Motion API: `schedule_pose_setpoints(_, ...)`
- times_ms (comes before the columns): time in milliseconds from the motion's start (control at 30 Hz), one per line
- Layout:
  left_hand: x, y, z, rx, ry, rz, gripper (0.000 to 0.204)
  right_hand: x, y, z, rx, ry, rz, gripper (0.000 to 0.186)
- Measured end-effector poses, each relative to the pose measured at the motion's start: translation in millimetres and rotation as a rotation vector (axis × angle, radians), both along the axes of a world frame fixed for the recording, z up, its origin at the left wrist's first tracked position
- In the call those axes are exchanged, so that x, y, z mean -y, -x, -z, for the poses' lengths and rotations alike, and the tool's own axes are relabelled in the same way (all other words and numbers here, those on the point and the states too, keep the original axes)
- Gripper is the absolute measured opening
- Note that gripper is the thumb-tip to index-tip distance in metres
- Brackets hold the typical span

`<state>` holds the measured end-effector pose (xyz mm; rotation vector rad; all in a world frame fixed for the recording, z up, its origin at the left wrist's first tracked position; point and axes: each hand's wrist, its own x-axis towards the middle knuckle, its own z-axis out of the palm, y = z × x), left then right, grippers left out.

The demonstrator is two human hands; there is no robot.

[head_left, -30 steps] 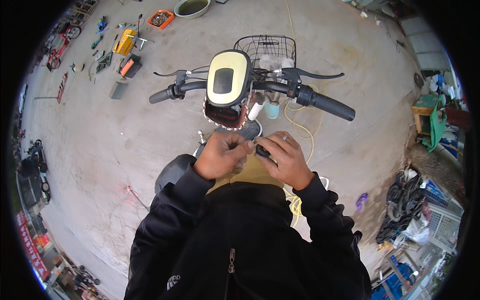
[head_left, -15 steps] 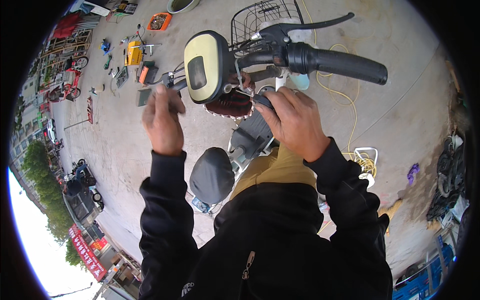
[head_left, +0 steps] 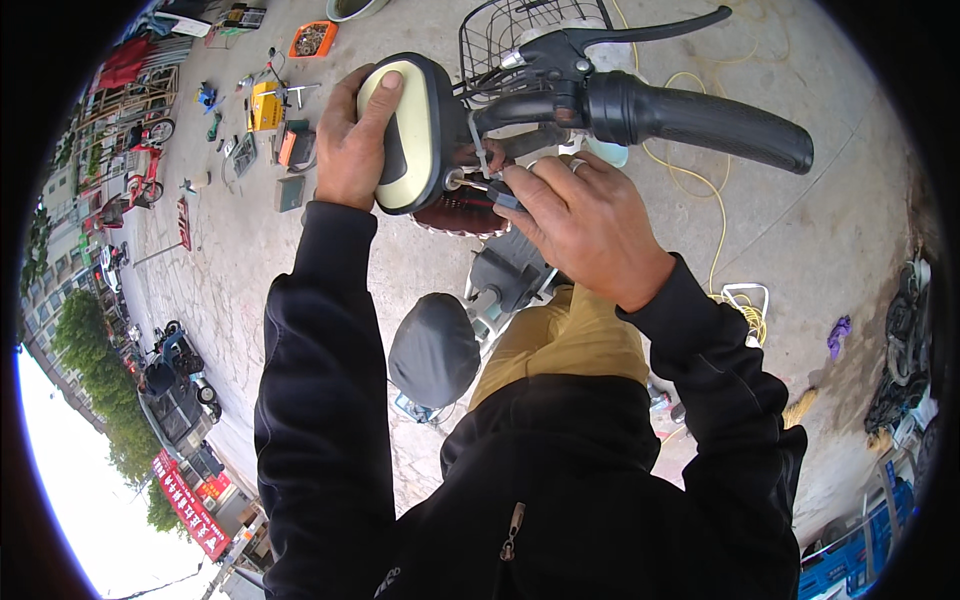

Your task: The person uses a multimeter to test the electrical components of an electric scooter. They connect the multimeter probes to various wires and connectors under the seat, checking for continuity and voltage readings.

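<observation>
My left hand [head_left: 352, 135] grips the cream-and-black display housing [head_left: 418, 150] on the scooter's handlebar, thumb on its top. My right hand [head_left: 580, 225] pinches a small black key fob [head_left: 507, 196], whose metal key reaches into the round lock [head_left: 454, 179] on the housing's side. A pale cable tie [head_left: 477, 142] and cables sit beside it. The black right grip [head_left: 720, 130], brake lever [head_left: 650, 32] and wire basket [head_left: 480, 45] are above my right hand. A maroon holder [head_left: 440, 220] hangs under the housing.
The covered grey seat [head_left: 432, 350] is beside my legs. A yellow case [head_left: 265, 105], orange tray [head_left: 312, 40] and scattered tools lie on the concrete. Coiled yellow hose [head_left: 752, 322] is right. Parked scooters [head_left: 180, 355] stand left; black piled material [head_left: 900, 350] lies far right.
My left hand left the small object, moved up and took hold of the display housing. My right hand moved up with the key fob to the lock. The view has shifted.
</observation>
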<state>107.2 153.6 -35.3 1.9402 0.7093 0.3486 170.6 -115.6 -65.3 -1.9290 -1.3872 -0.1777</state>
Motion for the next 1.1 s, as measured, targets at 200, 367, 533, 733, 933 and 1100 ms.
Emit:
schedule_pose_setpoints(200, 4, -1, 3, 0.05, 0.055, -0.028, 0.073, -6, -2, -9, 0.135, 0.079, -0.02, 0.035)
schedule_pose_setpoints(367, 5, -1, 4, 0.054, 0.001, -0.045, 0.072, -10, 12, -29, 0.068, 0.169, 0.017, 0.043)
schedule_pose_setpoints(533, 4, 0, 5, 0.053, 0.02, -0.056, 0.074, -15, 14, -49, 0.163, 0.302, -0.01, 0.035)
schedule_pose_setpoints(733, 8, -1, 4, 0.078, 0.044, -0.062, 0.076, -16, -2, -38, 0.067, 0.24, -0.082, 0.029)
schedule_pose_setpoints(933, 10, -1, -1, 0.078, -0.004, -0.051, 0.076, -30, 6, -28, -0.155, 0.189, -0.047, 0.032)
schedule_pose_setpoints(1100, 10, -1, 0, 0.044, -0.004, -0.079, 0.077, -32, -6, -30, 0.176, 0.258, -0.116, 0.03)
